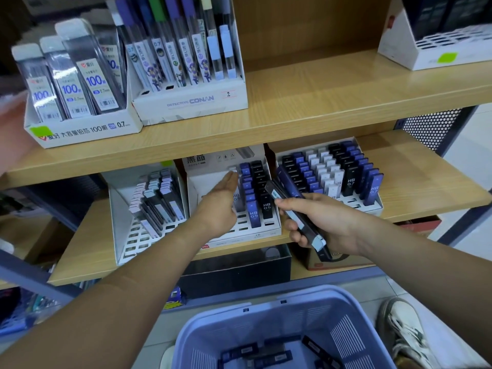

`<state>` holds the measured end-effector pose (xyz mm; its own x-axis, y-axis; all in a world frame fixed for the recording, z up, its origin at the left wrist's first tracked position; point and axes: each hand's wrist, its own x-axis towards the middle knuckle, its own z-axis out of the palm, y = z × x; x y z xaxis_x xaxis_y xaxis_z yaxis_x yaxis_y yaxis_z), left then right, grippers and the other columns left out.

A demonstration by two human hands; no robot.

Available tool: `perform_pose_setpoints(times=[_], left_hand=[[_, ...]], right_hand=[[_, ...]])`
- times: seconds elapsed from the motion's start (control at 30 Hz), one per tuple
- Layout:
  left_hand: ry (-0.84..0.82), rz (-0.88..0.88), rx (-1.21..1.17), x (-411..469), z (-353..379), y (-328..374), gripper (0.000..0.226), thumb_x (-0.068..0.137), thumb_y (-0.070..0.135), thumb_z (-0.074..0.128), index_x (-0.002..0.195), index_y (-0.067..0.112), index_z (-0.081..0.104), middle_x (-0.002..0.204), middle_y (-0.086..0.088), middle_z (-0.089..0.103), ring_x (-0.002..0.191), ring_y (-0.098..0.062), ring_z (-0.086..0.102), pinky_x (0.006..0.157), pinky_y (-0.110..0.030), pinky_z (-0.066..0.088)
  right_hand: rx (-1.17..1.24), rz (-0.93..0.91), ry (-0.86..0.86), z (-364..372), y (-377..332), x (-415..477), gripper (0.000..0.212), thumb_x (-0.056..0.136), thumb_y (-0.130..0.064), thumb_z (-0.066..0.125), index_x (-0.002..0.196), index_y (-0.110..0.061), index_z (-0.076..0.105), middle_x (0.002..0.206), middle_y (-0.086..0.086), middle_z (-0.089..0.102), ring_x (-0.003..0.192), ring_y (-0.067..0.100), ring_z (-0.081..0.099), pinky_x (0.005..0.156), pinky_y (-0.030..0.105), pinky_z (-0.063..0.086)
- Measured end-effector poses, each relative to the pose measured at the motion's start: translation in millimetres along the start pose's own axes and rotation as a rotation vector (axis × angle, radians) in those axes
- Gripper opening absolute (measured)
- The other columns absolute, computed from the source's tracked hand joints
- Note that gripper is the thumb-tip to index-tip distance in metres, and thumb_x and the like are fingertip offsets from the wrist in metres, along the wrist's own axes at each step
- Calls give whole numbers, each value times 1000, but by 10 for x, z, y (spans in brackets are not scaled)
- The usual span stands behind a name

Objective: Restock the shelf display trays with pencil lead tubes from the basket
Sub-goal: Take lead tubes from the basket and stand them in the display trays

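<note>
Here, the left hand (221, 203) reaches flat into the middle tray (255, 233) on the lower shelf (415, 187). Its fingers are straight and hold nothing, the tips just beside the blue and black HB 0.5 tubes (253, 195) standing in the tray's right-hand rows. Whether they touch the tubes cannot be told.

The right hand (319, 222) hovers near that tray's front right corner, fingers curled around a bundle of dark lead tubes (295, 217) with pale caps, tilted up to the left.

On the same shelf, the right tray (354, 203) is packed with rows of HB 0.7 tubes. The left tray (138, 235) holds a small cluster at its far side.

Nearest the camera, the lilac basket (343, 331) sits low on the floor with loose tubes (255, 351) lying flat inside.
</note>
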<state>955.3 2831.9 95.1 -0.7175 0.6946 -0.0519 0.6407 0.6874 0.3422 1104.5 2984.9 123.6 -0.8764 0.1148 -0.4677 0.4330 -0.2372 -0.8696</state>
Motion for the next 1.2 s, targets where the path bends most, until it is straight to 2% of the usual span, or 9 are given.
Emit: perform_pose_setpoints(times=[0.23,0.33,0.4,0.47,0.53,0.67,0.93,1.07,1.2], left_hand=[[-93,-30,66,-12,-15,-96,83,87,-6,41,151,11,-9,159,-5,-13,147,-13,-8,116,-19,1],[-5,-40,-56,-80,-142,-21,79,89,-6,43,152,14,0,161,-4,0,147,-17,10,116,-25,21],[159,-44,-292,-148,-256,105,59,93,-1,45,147,19,30,151,-4,33,129,-20,42,94,-24,48],[170,-70,-723,-245,-355,280,35,97,7,47,128,20,55,126,-2,58,108,-17,58,79,-20,53],[26,-85,-1032,-358,-394,412,24,97,13,52,118,18,62,107,-3,67,96,-17,65,81,-29,57],[-4,-119,-1173,-447,-405,454,24,84,3,66,106,10,65,77,-2,70,70,-15,69,67,-22,58],[11,-171,-1056,-488,-538,177,14,77,7,72,91,5,70,71,-8,69,61,-13,65,60,-18,56],[-149,-89,-750,-551,-622,93,13,78,11,73,89,5,71,72,-5,71,63,-13,63,60,-20,53],[-303,-16,-519,-649,-625,151,13,77,16,76,89,14,72,77,-4,74,72,-14,69,74,-29,56]], right_hand=[[134,-2,-85,44,-28,-65,23,93,-33,63,95,-11,59,67,4,55,56,16,56,48,23,46],[173,-24,-80,76,-32,-93,27,91,-34,64,98,-8,62,73,5,62,59,17,60,49,25,49],[177,-34,-72,102,-37,-105,33,90,-36,65,103,-6,63,73,5,64,57,16,59,47,23,49],[167,-36,-64,137,-32,-112,41,88,-39,65,110,-5,63,72,4,64,54,14,58,44,21,48],[146,-33,-70,181,-23,-121,43,88,-42,64,112,-6,63,72,4,64,51,12,56,42,20,46],[102,-5,-84,232,-24,-158,40,91,-46,59,106,-8,65,74,6,65,50,13,54,39,19,42],[6,32,-32,35,-68,-264,39,97,-35,55,118,-2,57,87,17,70,45,13,44,32,14,26],[38,51,37,43,-75,-270,17,99,-24,53,104,-8,49,86,24,69,43,13,35,34,16,19],[79,64,106,35,-67,-267,9,97,-15,51,97,-8,46,81,25,68,44,14,37,32,15,23]])
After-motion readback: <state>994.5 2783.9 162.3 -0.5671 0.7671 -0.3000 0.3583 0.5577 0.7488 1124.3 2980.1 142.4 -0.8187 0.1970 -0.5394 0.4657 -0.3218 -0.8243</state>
